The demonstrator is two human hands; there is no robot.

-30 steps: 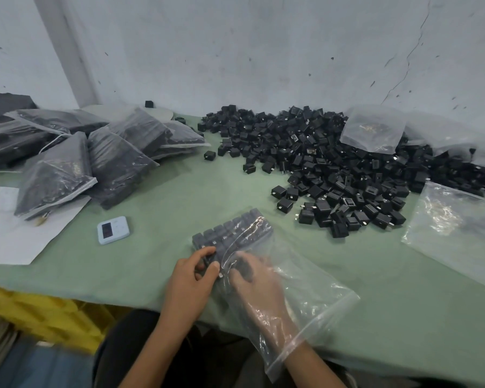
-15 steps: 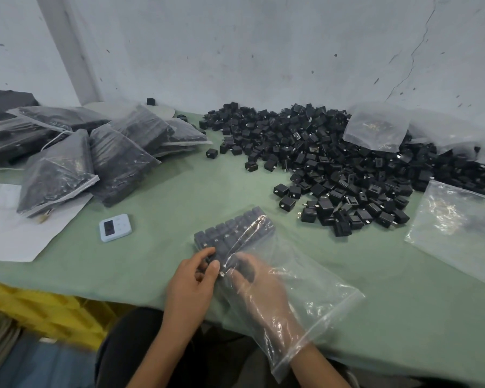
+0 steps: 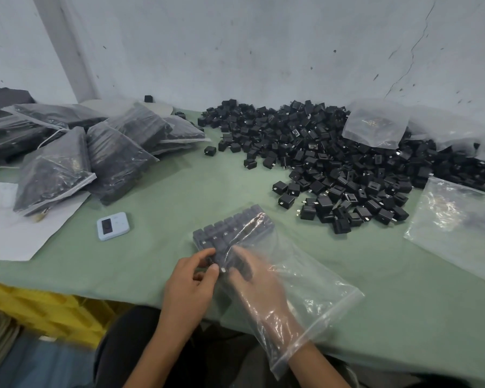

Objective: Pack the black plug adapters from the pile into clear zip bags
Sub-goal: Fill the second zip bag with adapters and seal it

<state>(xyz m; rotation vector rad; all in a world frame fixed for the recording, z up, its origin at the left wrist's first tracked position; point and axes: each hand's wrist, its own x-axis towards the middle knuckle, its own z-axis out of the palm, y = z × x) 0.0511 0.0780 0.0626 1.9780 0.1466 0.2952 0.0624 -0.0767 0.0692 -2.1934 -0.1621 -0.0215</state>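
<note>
A clear zip bag (image 3: 308,278) lies on the green table in front of me, with rows of black plug adapters (image 3: 233,228) packed at its far end. My right hand (image 3: 259,287) is inside the bag up to the wrist, its fingers curled around adapters at the near end of the rows. My left hand (image 3: 191,281) is outside the bag and pinches its left edge against the adapters. A large loose pile of black adapters (image 3: 333,152) spreads across the back right of the table.
Several filled bags (image 3: 109,152) are stacked at the back left, partly on white paper (image 3: 14,233). A small white timer (image 3: 113,226) lies left of my hands. Empty clear bags lie at the right (image 3: 459,225) and on the pile (image 3: 375,124). Yellow crates (image 3: 39,312) sit below the table edge.
Both hands stay at the near end of the packed rows with only small finger movements. The bag has barely shifted.
</note>
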